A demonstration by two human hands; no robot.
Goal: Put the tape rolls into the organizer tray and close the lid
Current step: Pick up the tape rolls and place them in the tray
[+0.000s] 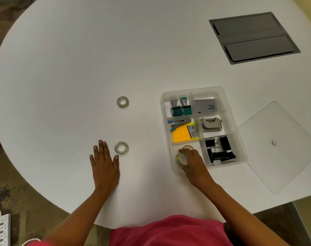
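A clear organizer tray [227,105] stands open on the white table, right of centre. My right hand [193,161] grips a clear tape roll [182,159] inside the tray's near-left compartment, where another roll [187,147] lies just behind it. Two more clear tape rolls lie on the table: one [121,147] just right of my left hand's thumb, one [122,102] farther back. My left hand [105,163] rests flat on the table, fingers apart, holding nothing. The clear lid [279,148] lies flat to the right of the tray.
The tray's other compartments hold stamps [180,108], a stapler [179,123] on yellow sticky notes, a hole punch [211,123], cards and black binder clips [219,150]. A grey cable hatch [254,37] is set in the table at the far right. The table edge curves near my body.
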